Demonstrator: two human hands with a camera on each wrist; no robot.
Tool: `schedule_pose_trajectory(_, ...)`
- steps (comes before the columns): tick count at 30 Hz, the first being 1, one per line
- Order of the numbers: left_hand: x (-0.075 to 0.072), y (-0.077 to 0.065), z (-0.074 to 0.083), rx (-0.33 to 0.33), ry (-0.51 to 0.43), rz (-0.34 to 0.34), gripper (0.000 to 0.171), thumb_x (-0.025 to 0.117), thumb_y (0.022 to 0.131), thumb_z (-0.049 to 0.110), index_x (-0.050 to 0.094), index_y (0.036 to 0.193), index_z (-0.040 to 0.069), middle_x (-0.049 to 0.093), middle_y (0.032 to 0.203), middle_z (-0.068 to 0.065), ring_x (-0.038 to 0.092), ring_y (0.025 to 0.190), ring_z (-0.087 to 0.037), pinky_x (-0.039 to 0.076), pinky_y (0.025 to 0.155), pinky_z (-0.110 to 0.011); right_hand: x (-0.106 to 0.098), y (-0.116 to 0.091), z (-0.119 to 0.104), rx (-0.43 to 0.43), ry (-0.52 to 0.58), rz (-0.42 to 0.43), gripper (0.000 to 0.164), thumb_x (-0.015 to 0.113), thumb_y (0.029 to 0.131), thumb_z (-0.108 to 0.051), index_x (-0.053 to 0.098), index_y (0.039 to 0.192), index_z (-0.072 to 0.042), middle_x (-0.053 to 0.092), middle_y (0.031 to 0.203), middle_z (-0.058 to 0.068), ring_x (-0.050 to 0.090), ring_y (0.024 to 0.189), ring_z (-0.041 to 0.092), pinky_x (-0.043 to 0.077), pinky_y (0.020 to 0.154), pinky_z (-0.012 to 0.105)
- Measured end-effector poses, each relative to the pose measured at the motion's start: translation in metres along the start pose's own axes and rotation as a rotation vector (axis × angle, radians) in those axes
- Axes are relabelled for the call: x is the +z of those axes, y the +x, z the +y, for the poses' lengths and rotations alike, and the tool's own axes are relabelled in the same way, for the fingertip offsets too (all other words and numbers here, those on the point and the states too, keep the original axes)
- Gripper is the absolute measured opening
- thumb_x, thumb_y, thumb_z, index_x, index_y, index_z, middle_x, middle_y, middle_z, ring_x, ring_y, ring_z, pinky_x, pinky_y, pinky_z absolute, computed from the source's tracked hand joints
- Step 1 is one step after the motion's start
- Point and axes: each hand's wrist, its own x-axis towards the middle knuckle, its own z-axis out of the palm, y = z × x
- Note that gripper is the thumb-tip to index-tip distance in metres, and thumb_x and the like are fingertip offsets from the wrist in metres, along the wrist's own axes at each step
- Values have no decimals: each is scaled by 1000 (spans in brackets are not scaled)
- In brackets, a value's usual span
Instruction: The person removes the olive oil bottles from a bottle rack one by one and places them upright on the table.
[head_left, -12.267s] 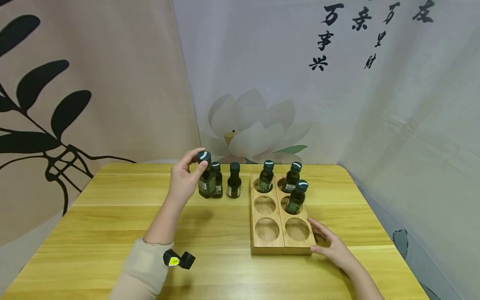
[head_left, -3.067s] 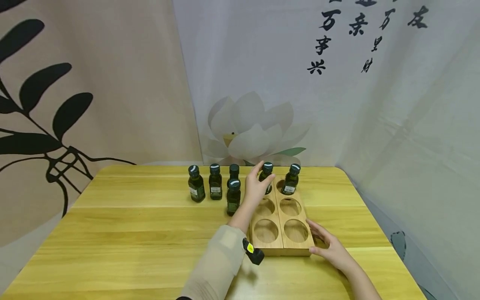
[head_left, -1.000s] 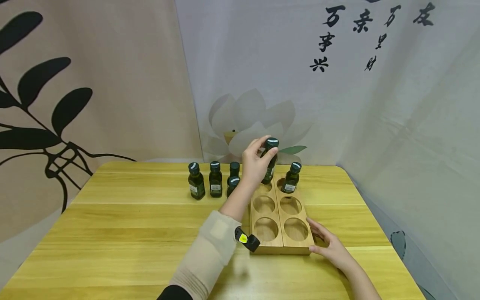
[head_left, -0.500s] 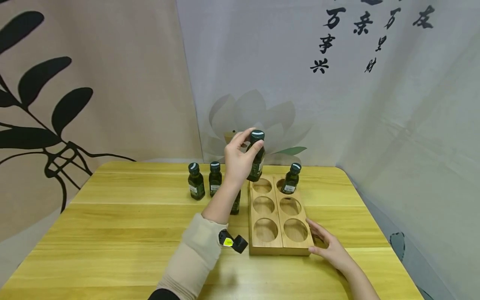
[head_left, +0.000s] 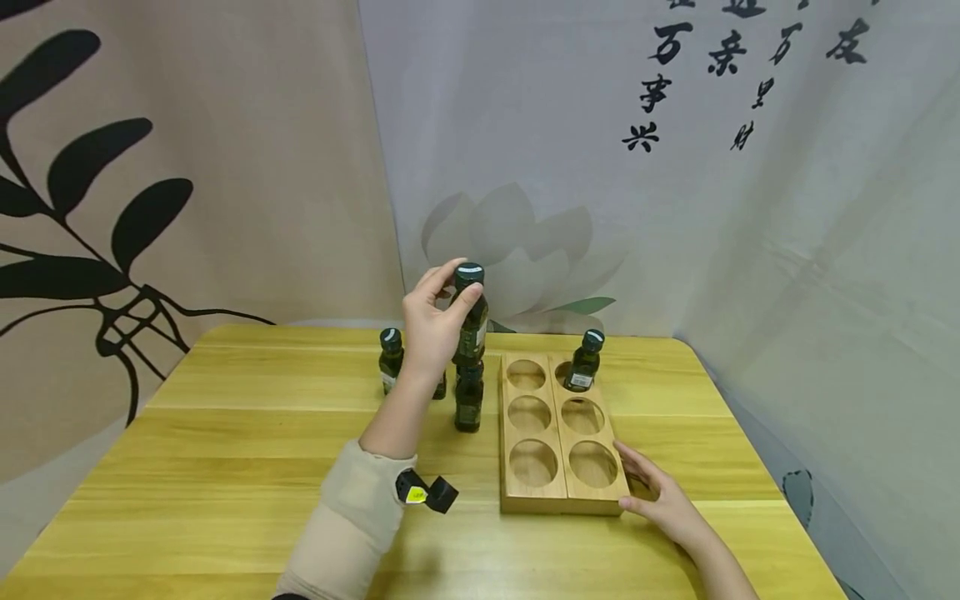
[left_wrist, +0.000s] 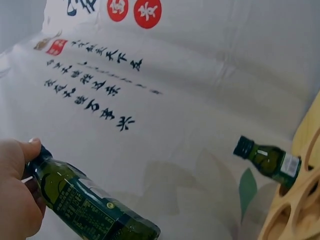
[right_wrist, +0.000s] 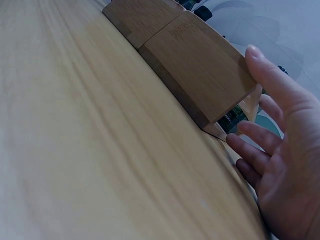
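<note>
My left hand [head_left: 435, 321] grips a small dark green glass bottle [head_left: 471, 329] near its cap, thumb in front. The bottle hangs upright above the table, left of the wooden rack [head_left: 562, 497]. In the left wrist view the label of this held bottle [left_wrist: 92, 207] shows. Just below it in the head view stands another green bottle [head_left: 468, 408], its top hidden. The rack has round holes in two columns; one bottle [head_left: 583, 362] sits in the far right hole. My right hand [head_left: 663, 500] rests against the rack's near right corner, thumb at the front, fingers loosely bent along the side.
Left of the held bottle, one bottle [head_left: 390, 358] stands partly behind the left hand, and a second bottle [head_left: 440, 385] is mostly hidden by it. The wooden table [head_left: 187, 483] ends at a printed cloth backdrop [head_left: 517, 125].
The left hand has lifted the bottle out of the rack's far left hole and carried it left. Earlier, the rack held three bottles. The right hand has stayed at the rack's corner.
</note>
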Motion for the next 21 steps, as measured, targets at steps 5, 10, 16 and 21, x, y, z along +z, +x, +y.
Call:
schedule_pose_trajectory(5, -13, -2, -4, -38, 32, 18, 37, 72, 85, 8, 65, 120, -3, 63, 107, -20, 52, 93, -24, 45, 76, -35, 0, -1, 0, 15, 5, 0, 72, 67, 88, 0, 32, 150, -11, 39, 145, 20, 44, 122, 6, 28, 95, 68)
schedule_pose_trajectory(10, -24, -7, 9, -79, 46, 35, 35, 70, 86, 1, 63, 119, -8, 61, 107, -24, 50, 90, -19, 45, 75, -31, 0, -1, -1, 32, -11, 1, 71, 66, 88, -1, 32, 150, -12, 39, 146, 17, 45, 122, 8, 31, 95, 63)
schedule_pose_trajectory(16, -34, -14, 15, -101, 62, 46, 33, 69, 86, -2, 62, 117, -11, 62, 106, -24, 50, 88, -16, 45, 76, -27, 0, -1, -3, 31, 6, 1, 71, 66, 88, -1, 33, 150, -12, 37, 147, 18, 45, 122, 11, 30, 95, 66)
schedule_pose_trajectory(21, -40, -23, 4, -129, 72, 49, 34, 69, 85, -2, 63, 117, -10, 62, 107, -24, 49, 87, -17, 42, 76, -26, 0, 0, -3, 24, 10, -1, 71, 66, 88, 0, 33, 150, -12, 37, 146, 19, 44, 123, 11, 28, 95, 68)
